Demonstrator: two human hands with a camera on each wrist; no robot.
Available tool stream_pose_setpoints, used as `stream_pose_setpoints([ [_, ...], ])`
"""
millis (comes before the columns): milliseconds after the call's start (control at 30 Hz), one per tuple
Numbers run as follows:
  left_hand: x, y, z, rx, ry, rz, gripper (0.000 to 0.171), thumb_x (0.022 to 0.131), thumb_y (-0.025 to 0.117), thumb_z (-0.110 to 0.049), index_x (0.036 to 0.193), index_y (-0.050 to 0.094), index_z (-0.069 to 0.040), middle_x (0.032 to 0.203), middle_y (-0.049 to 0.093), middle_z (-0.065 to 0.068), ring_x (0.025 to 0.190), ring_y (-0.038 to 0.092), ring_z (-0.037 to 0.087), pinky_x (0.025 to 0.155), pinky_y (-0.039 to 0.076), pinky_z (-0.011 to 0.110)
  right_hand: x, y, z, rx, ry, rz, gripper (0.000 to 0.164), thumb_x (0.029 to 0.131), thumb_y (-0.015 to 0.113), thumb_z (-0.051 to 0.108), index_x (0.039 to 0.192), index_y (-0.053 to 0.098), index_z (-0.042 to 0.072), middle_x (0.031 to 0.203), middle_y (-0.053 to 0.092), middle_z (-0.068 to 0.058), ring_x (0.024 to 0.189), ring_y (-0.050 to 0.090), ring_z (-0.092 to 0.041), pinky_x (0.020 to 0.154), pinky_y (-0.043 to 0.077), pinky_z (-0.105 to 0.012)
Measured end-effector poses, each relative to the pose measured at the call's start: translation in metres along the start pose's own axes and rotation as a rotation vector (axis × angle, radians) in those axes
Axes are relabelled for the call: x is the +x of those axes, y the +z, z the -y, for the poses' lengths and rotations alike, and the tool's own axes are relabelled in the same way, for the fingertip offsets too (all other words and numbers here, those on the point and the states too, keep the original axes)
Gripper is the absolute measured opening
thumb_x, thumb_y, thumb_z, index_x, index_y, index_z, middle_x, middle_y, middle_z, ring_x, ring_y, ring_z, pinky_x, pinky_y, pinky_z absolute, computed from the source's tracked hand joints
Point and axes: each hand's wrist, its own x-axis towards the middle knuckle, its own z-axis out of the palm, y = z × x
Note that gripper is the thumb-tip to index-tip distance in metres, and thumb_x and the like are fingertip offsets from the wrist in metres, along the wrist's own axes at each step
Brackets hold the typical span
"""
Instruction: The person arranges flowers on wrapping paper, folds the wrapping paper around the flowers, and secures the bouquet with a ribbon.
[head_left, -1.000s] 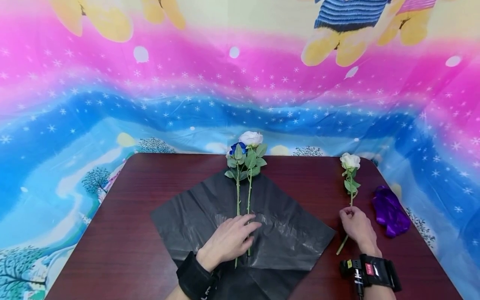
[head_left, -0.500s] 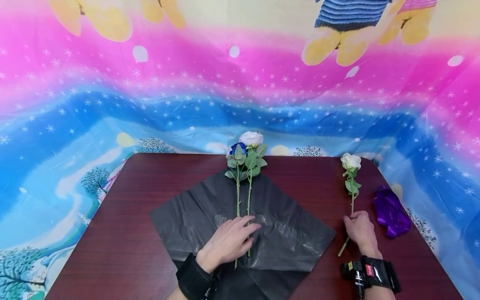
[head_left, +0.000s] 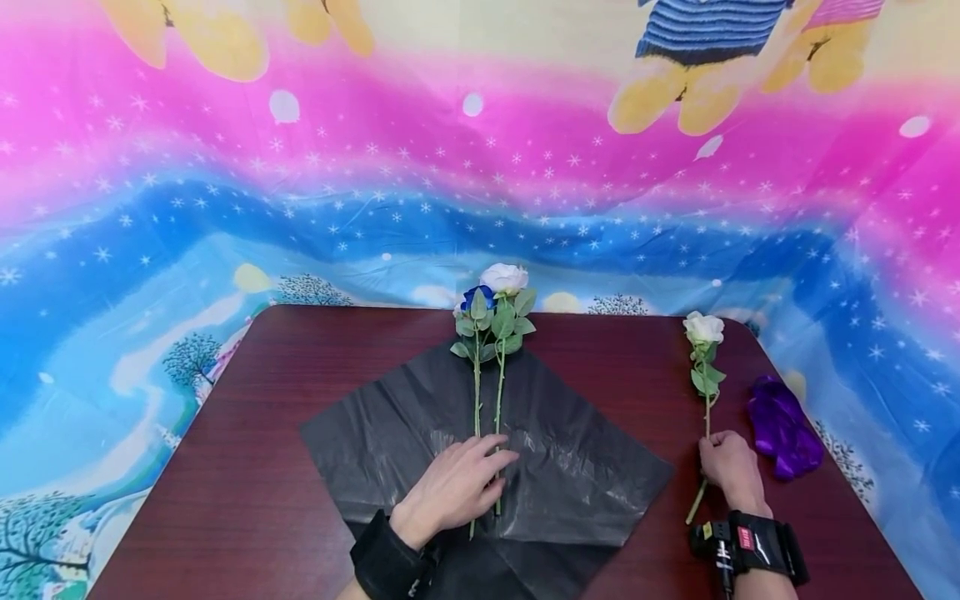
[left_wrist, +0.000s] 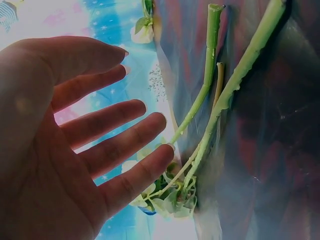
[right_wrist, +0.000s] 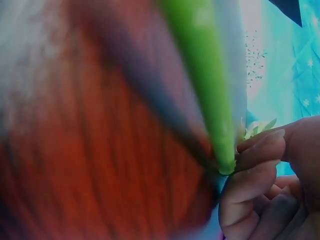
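In the head view, my left hand (head_left: 453, 487) spreads loosely extended fingers over the rose stems on a black wrapping sheet (head_left: 570, 467). The left wrist view shows nothing gripped in that palm, with green stems (left_wrist: 230, 95) just beyond the fingers; contact is unclear. A white rose (head_left: 504, 279) and a blue rose (head_left: 472, 298) head these stems at the sheet's far corner. On the right, my right hand (head_left: 731, 467) pinches the stem of a separate white rose (head_left: 703, 329). Its green stem (right_wrist: 202, 75) runs into the thumb and fingertips in the right wrist view.
A bundled purple ribbon (head_left: 783, 425) lies right of my right hand, near the table's edge. The dark red table (head_left: 217, 467) has rounded far corners. Behind it hangs a printed cloth backdrop (head_left: 450, 167) in pink and blue.
My right hand has slid slightly right and nearer to me, moving the single white rose a little the same way. The left hand and the roses on the sheet stay about where they were.
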Motion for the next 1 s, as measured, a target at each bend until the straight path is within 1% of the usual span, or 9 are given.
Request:
stream_pose_setpoints([
  [233, -0.003, -0.001, 0.001, 0.013, -0.003, -0.015, 0.030, 0.090, 0.064, -0.022, 0.119, 0.066, -0.019, 0.128, 0.057, 0.005, 0.107, 0.058, 0.020, 0.080, 0.049, 0.038, 0.001, 0.000, 0.000, 0.008, 0.004, 0.028, 0.036, 0.099, 0.034, 0.020, 0.066, 0.042, 0.009, 0.057, 0.047, -0.002, 0.052, 0.047, -0.021, 0.050, 0.037, -0.033],
  [333, -0.004, -0.001, 0.001, 0.017, -0.004, -0.026, 0.030, 0.089, 0.064, -0.021, 0.119, 0.066, -0.019, 0.127, 0.058, 0.004, 0.106, 0.058, 0.020, 0.080, 0.049, 0.037, 0.002, 0.000, -0.001, -0.007, 0.004, 0.028, 0.037, 0.098, 0.033, 0.019, 0.063, 0.039, 0.011, 0.055, 0.041, 0.000, 0.050, 0.044, -0.021, 0.049, 0.035, -0.032],
  [433, -0.005, -0.001, 0.002, 0.013, -0.009, -0.026, 0.031, 0.089, 0.064, -0.020, 0.119, 0.066, -0.019, 0.127, 0.058, 0.005, 0.106, 0.059, 0.020, 0.081, 0.049, 0.037, 0.002, -0.001, -0.002, -0.028, -0.005, 0.016, 0.037, 0.098, 0.032, 0.019, 0.062, 0.037, 0.013, 0.054, 0.037, 0.000, 0.049, 0.042, -0.021, 0.049, 0.035, -0.032],
  [533, -0.008, -0.002, 0.004, -0.001, -0.018, -0.022, 0.030, 0.090, 0.063, -0.019, 0.120, 0.066, -0.019, 0.126, 0.058, 0.006, 0.105, 0.059, 0.021, 0.083, 0.049, 0.037, 0.001, -0.002, -0.002, -0.043, -0.028, -0.007, 0.038, 0.100, 0.030, 0.020, 0.064, 0.039, 0.010, 0.057, 0.039, -0.002, 0.050, 0.043, -0.022, 0.050, 0.036, -0.032],
  [600, -0.010, -0.003, 0.005, -0.007, -0.023, -0.025, 0.029, 0.090, 0.063, -0.018, 0.119, 0.066, -0.018, 0.126, 0.058, 0.007, 0.106, 0.059, 0.021, 0.084, 0.049, 0.037, -0.002, -0.005, 0.001, -0.044, -0.056, -0.033, 0.039, 0.102, 0.029, 0.021, 0.073, 0.047, 0.002, 0.063, 0.045, -0.006, 0.054, 0.045, -0.023, 0.052, 0.036, -0.033],
  [667, -0.013, -0.004, 0.007, -0.009, -0.026, -0.037, 0.029, 0.090, 0.063, -0.018, 0.119, 0.066, -0.018, 0.126, 0.058, 0.007, 0.105, 0.059, 0.021, 0.084, 0.049, 0.037, -0.007, -0.008, 0.006, -0.041, -0.084, -0.061, 0.041, 0.103, 0.027, 0.024, 0.087, 0.052, -0.005, 0.070, 0.049, -0.010, 0.059, 0.048, -0.024, 0.054, 0.037, -0.033],
  [767, -0.016, -0.008, 0.009, -0.012, -0.030, -0.055, 0.029, 0.089, 0.064, -0.017, 0.119, 0.066, -0.017, 0.126, 0.058, 0.007, 0.104, 0.060, 0.022, 0.084, 0.049, 0.037, -0.015, -0.013, 0.018, -0.034, -0.150, -0.144, 0.044, 0.104, 0.028, 0.025, 0.110, 0.049, -0.013, 0.082, 0.056, -0.016, 0.070, 0.054, -0.029, 0.059, 0.039, -0.035],
  [900, -0.019, -0.012, 0.011, -0.018, -0.041, -0.065, 0.030, 0.089, 0.063, -0.017, 0.119, 0.066, -0.017, 0.127, 0.057, 0.008, 0.104, 0.059, 0.022, 0.083, 0.049, 0.038, -0.023, -0.016, 0.041, -0.021, -0.229, -0.269, 0.044, 0.104, 0.032, 0.028, 0.115, 0.048, -0.012, 0.087, 0.059, -0.020, 0.077, 0.057, -0.033, 0.061, 0.040, -0.037],
  [1000, -0.020, -0.014, 0.011, -0.007, -0.046, -0.072, 0.029, 0.089, 0.062, -0.017, 0.118, 0.066, -0.017, 0.127, 0.057, 0.008, 0.104, 0.060, 0.022, 0.082, 0.049, 0.038, -0.027, -0.015, 0.060, 0.004, -0.264, -0.325, 0.042, 0.104, 0.035, 0.029, 0.113, 0.050, -0.009, 0.087, 0.062, -0.019, 0.075, 0.057, -0.031, 0.061, 0.040, -0.037],
])
